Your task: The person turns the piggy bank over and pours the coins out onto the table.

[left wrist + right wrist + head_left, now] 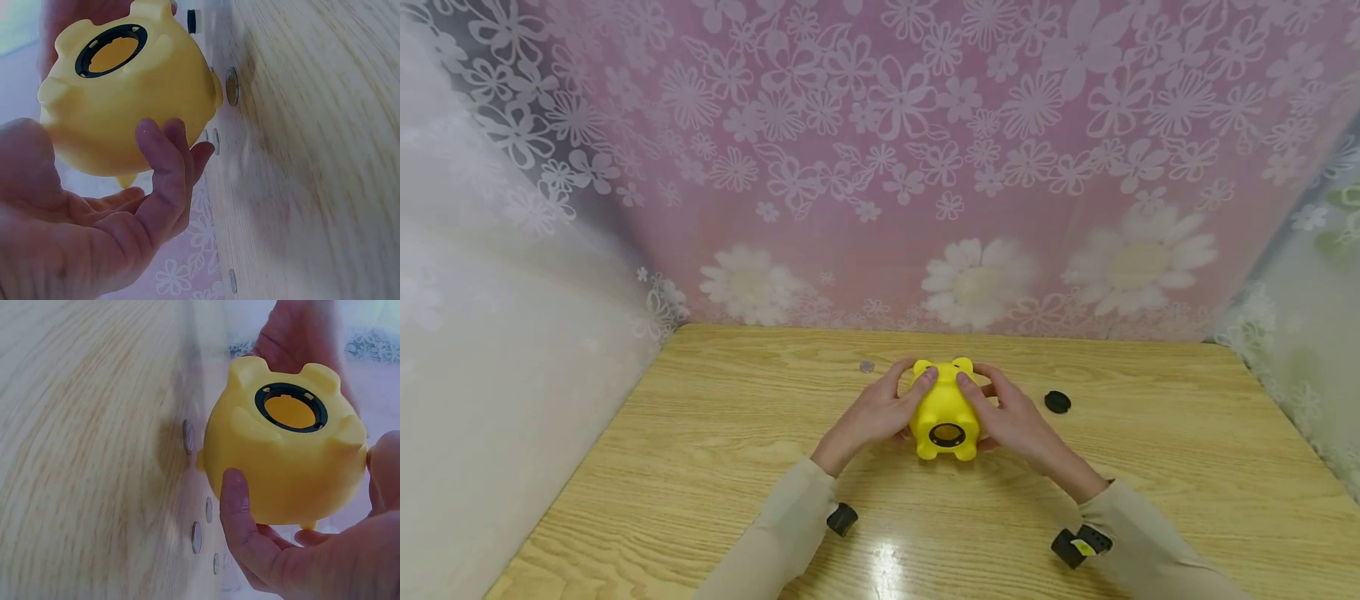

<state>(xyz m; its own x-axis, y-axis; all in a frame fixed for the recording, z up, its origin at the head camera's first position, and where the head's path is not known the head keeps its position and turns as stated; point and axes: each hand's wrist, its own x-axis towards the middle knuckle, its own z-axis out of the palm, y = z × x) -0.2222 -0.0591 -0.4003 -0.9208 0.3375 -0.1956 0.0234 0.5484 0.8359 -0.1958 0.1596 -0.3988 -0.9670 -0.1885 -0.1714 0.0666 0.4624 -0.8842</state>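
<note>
Both hands grip a yellow piggy bank just above the wooden table. My left hand holds its left side and my right hand the right side, thumbs on top. A round hole with a black ring shows in its underside, facing me between the stubby feet; no plug fills it. In the left wrist view the left fingers curl against the yellow body. Coins stand out near the bank in both wrist views, one coin close beside it and another coin by the right fingers.
A black round cap lies on the table right of the right hand. One coin lies left of the bank, near the table's back. A flowered pink curtain hangs behind the table, with pale curtains at both sides.
</note>
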